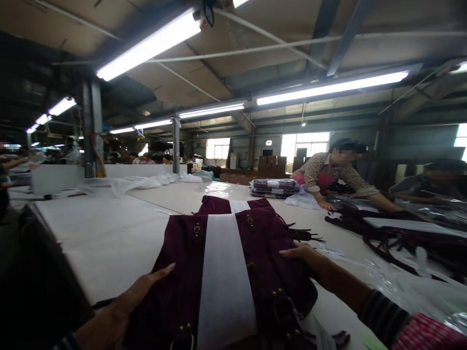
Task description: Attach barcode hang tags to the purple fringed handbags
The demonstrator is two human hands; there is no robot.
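Table (105,238) bare left of the maroon garment (178,272) — rightward, plastic wrap (408,287) and dark straps (383,245) crowd in.

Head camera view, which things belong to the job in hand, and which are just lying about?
In hand: maroon garment, white paper strip down its middle, left hand and right hand resting open on it.

Lying about: stack of folded garments, loose plastic sheeting, cardboard boxes, dark garment before a co-worker.

The left grip (126,300) lies flat with the palm down, fingers straight and close together, pointing forward and a little to the right. The right grip (302,257) is flat too, palm down, fingers pointing left; its bare forearm (341,284) enters from the lower right.
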